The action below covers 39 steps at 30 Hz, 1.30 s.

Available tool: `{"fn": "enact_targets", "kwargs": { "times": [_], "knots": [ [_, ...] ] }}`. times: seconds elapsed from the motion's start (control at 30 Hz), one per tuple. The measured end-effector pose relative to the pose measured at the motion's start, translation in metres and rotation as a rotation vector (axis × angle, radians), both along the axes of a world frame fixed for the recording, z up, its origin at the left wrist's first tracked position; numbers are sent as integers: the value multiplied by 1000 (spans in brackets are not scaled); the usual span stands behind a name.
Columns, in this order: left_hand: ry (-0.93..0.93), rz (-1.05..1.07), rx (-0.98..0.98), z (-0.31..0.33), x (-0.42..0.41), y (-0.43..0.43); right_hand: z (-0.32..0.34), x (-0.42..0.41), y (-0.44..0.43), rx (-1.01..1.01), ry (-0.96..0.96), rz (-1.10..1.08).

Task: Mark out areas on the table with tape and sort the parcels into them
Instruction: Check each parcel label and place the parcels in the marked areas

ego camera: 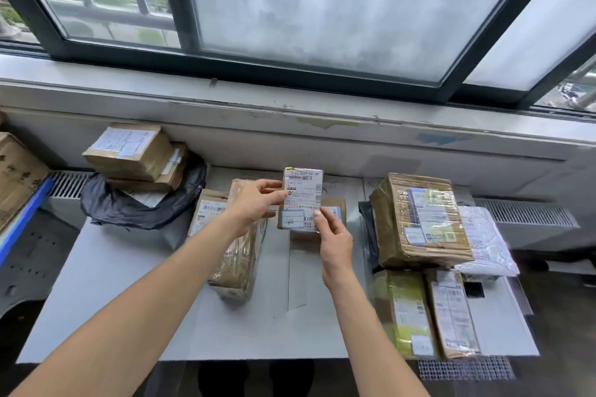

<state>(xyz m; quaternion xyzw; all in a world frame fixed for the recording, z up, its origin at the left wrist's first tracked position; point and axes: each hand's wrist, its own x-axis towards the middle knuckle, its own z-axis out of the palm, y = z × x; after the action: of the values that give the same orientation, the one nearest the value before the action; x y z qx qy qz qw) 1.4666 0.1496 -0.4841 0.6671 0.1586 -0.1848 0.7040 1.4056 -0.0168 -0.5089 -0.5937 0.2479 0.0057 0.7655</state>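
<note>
The print on the label of the small parcel (303, 200) is too blurred to read, and your fingers cover its left edge and lower right corner. Behind it a brown box (337, 208) shows only as a strip on the table (113, 284). A thin dark line (288, 271) runs along the tabletop below your hands; whether it is tape or a seam cannot be told. A cardboard carton (16, 171) is cut off at the left frame edge. At the back left, stacked cardboard boxes (129, 151) sit on a dark plastic bag (142, 208). A long tape-wrapped parcel (238, 264) lies under your left forearm, with a labelled box (206, 209) just beside it. To the right stands a large cardboard box (419, 219), with a white plastic-wrapped parcel (483, 242) against its far side. Nearer you are a yellow-green parcel (403, 313) and a brown labelled parcel (451, 313), side by side. A frosted window (322, 3) fills the top. You hold the small parcel upright above the middle of the table, label facing you. Your left hand (254, 203) pinches its left edge and your right hand (335, 242) pinches its lower right corner, both arms outstretched.
</note>
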Motion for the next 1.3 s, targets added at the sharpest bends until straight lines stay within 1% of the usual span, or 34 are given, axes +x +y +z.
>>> {"fn": "enact_targets", "kwargs": {
  "times": [0.13, 0.23, 0.3, 0.43, 0.5, 0.67, 0.8, 0.93, 1.3],
  "knots": [
    [79, -141, 84, -15, -10, -35, -18, -9, -32, -62, 78, -6],
    [162, -155, 73, -25, -21, -54, -32, -19, -48, -98, 146, 11],
    [203, -178, 120, -33, -28, -62, -42, -26, -57, -127, 196, 38],
    [281, -308, 185, -61, -53, -72, -67, -45, -71, -159, 332, 92],
    [327, -335, 208, -73, -64, -76, -79, -55, -78, -164, 381, 113],
    [374, -305, 247, -88, -70, -83, -99, -63, -79, -188, 461, 118],
    [394, -276, 281, -93, -65, -82, -108, -54, -72, -327, 488, 155],
    [418, -255, 304, -98, -62, -80, -115, -46, -65, -403, 517, 203],
    [428, -221, 318, -110, -56, -81, -123, -31, -56, -559, 497, 246]
  ]
}}
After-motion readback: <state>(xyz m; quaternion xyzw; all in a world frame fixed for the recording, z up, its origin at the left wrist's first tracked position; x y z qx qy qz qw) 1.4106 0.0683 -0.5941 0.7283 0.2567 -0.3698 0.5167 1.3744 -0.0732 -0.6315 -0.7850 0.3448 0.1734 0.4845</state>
